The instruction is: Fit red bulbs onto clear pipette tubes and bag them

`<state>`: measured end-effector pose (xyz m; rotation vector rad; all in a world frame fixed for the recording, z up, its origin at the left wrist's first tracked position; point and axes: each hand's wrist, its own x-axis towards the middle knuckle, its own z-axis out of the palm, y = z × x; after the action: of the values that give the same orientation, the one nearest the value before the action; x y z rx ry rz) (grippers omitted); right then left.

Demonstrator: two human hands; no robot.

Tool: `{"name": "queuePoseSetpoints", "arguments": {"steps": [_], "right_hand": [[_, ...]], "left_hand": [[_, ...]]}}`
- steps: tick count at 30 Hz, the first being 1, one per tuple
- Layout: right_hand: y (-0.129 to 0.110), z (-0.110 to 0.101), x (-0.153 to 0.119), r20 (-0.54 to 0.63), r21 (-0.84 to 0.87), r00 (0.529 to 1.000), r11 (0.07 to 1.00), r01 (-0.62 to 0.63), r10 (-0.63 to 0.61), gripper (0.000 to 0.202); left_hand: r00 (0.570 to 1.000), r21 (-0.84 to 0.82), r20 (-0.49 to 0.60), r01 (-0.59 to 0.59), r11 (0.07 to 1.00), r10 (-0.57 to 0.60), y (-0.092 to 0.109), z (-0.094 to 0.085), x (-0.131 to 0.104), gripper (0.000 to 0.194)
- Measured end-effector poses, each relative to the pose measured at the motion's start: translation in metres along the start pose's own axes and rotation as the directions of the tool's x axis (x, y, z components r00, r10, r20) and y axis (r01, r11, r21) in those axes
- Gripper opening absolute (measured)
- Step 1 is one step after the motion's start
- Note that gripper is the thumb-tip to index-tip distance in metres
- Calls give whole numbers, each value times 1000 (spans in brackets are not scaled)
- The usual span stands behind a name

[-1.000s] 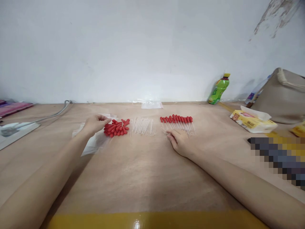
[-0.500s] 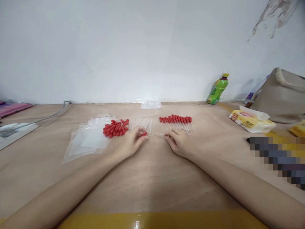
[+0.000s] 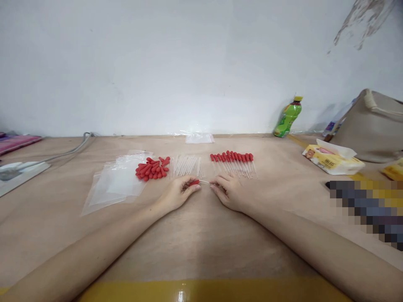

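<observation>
One red cap is in the left hand, pinched by the thumb and fingers. One thin clear tube is in the right hand, pinched by the fingertips. The tube points at the cap and its end looks right up against it. I can't tell if it is inside. The two hands are near each other, low over the brown surface.

Just past the right hand is a row of capped tubes, lying side by side. I count about thirteen, and those look done. Past the left hand lie the bare tubes, and beside them is a heap of loose caps. Both are too jumbled to count well, maybe twenty or more of each. So it looks like less than half is done and lots is left.

Left of the heap are some flat plastic bags. They overlap, so I can't count them. One more small bag lies by the wall. To the right I see one green bottle, one yellow tissue box and one big brown handbag. A gray cord is far left.
</observation>
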<state>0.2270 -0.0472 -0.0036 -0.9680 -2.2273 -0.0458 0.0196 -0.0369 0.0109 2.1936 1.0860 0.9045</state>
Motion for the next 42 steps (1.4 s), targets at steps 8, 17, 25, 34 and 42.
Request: {"name": "queuePoseSetpoints", "arguments": {"steps": [8,17,25,34,42], "right_hand": [[6,-4,4,99,115,995,993,-4,-7,15],[5,-13,5,164,-69,984,995,79,-67,17],[-2,-14,3,97,-18,995,1000,2,0,16],[-4,-12,2,77,53,996,998,41,-45,17],[-5,-2,3,90,63,994,997,51,-56,22]], "left_hand": [[999,21,40,-16,1000,16,-7,0,-3,20],[992,143,100,-97,985,83,-5,2,-4,18],[1000,63,23,-9,998,8,-1,0,-2,20],[999,43,5,-37,998,37,-8,2,-4,19],[997,53,33,-73,996,72,-10,3,-5,17]]}}
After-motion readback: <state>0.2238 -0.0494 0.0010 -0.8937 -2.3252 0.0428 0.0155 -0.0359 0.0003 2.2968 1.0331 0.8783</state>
